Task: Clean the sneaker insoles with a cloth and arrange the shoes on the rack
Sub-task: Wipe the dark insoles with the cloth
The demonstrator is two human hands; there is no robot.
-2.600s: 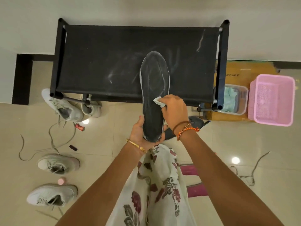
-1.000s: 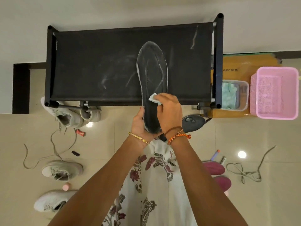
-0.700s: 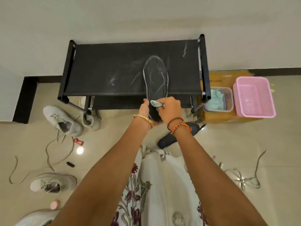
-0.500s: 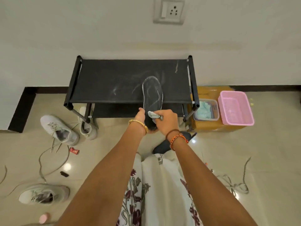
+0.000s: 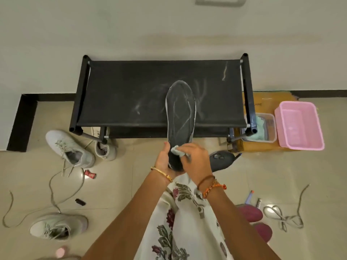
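Item: your right hand (image 5: 195,162), fingers (image 5: 185,147) pinching a small pale cloth (image 5: 176,150) against the near, heel end of the dark insole (image 5: 180,117). Your left hand (image 5: 165,162) grips that heel from below; the toe points far, over the black rack (image 5: 120,91). Step in hand: wiping the insole. Next, likely: carry the cloth toward the streaked toe. Second insole (image 5: 222,162) lies on the floor just right. Surroundings: pale sneakers (image 5: 69,147) and loose laces (image 5: 62,186) on tiled floor at left; pink basket (image 5: 298,126) at right; white wall beyond.
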